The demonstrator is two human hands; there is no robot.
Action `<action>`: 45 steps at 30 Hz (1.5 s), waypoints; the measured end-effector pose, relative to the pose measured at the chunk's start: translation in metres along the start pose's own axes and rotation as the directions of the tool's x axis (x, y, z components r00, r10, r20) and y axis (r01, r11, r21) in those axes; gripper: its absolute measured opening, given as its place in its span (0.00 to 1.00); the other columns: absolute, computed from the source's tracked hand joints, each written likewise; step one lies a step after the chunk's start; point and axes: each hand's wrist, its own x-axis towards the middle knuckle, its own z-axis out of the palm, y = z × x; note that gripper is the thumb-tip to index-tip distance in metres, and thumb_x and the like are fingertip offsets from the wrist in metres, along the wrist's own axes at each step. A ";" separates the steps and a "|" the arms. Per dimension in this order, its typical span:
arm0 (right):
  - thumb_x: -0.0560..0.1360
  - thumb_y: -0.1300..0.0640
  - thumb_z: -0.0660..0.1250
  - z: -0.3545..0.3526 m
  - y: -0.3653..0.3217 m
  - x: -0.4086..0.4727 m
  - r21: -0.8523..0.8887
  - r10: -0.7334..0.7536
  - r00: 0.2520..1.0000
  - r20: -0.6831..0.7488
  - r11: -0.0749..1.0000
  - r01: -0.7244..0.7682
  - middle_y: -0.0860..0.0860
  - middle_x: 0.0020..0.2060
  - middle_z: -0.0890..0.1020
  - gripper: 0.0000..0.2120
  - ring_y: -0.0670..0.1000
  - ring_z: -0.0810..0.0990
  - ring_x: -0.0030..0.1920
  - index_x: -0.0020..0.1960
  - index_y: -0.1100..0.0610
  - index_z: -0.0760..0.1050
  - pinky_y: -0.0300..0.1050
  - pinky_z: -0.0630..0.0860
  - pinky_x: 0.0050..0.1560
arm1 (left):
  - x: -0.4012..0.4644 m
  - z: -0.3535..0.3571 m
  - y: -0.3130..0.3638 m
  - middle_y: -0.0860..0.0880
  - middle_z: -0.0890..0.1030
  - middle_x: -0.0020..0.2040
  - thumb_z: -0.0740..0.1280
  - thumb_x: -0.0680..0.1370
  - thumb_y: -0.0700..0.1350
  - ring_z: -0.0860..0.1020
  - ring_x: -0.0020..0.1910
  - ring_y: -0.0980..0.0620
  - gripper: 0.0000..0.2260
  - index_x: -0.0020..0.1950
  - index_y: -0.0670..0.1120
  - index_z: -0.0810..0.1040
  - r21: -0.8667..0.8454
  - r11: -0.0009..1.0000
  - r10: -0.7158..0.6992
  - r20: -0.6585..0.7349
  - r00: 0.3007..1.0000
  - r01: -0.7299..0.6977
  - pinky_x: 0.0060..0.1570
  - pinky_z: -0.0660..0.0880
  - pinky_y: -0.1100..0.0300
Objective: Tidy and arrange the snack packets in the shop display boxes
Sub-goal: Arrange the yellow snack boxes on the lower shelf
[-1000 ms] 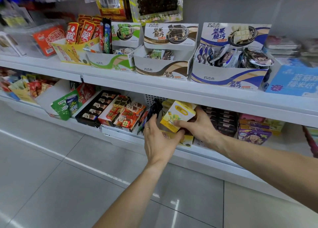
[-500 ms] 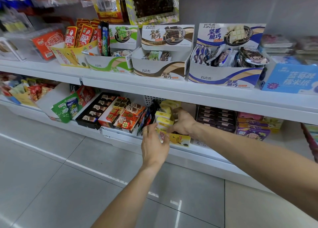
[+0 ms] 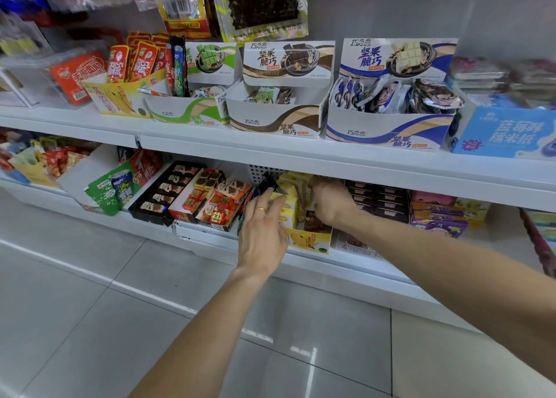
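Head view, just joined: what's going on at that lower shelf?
A person is tidying the yellow packets in the yellow display box on the lower shelf. The left hand has straight fingers against the front packets, steadying them. The right hand reaches into the back of the box, its fingers curled among the packets; what it grips is hidden. The packets stand in a row, not quite even.

Both forearms bare, no sleeves visible. Left hand (image 3: 264,232): thin gold band (image 3: 260,208) on ring finger. Right hand (image 3: 332,202): nothing visibly worn. No watch or bracelet.
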 end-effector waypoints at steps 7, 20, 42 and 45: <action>0.77 0.40 0.64 0.001 0.012 -0.001 -0.250 0.036 0.884 0.466 0.964 0.093 0.53 0.48 0.75 0.20 0.56 0.70 0.65 0.60 0.53 0.74 0.61 0.57 0.73 | 0.008 0.009 -0.008 0.48 0.69 0.75 0.64 0.80 0.38 0.64 0.75 0.48 0.23 0.75 0.45 0.71 0.043 0.993 0.101 0.125 0.987 -0.108 0.71 0.70 0.52; 0.73 0.56 0.69 -0.008 0.027 -0.040 0.151 -0.032 0.992 -0.126 0.987 0.051 0.58 0.49 0.81 0.15 0.62 0.79 0.49 0.57 0.57 0.72 0.50 0.76 0.42 | 0.038 0.001 -0.013 0.44 0.69 0.73 0.68 0.70 0.43 0.62 0.77 0.45 0.29 0.71 0.43 0.69 0.099 0.966 0.219 0.184 0.958 -0.240 0.76 0.62 0.53; 0.73 0.52 0.76 -0.046 0.057 -0.147 0.618 0.268 0.948 -0.169 0.778 -0.109 0.44 0.46 0.85 0.15 0.42 0.83 0.42 0.55 0.48 0.74 0.34 0.76 0.39 | 0.044 0.000 -0.009 0.45 0.67 0.75 0.59 0.78 0.60 0.63 0.75 0.44 0.32 0.78 0.45 0.62 0.253 0.903 0.292 0.234 0.927 -0.348 0.76 0.61 0.49; 0.71 0.53 0.77 -0.056 0.065 -0.155 0.613 0.274 0.950 -0.150 0.779 -0.127 0.42 0.45 0.84 0.17 0.39 0.81 0.44 0.55 0.48 0.74 0.31 0.72 0.35 | 0.018 -0.010 -0.014 0.43 0.68 0.75 0.64 0.79 0.55 0.65 0.75 0.44 0.30 0.77 0.42 0.65 0.190 0.951 0.228 0.105 0.968 -0.244 0.75 0.64 0.48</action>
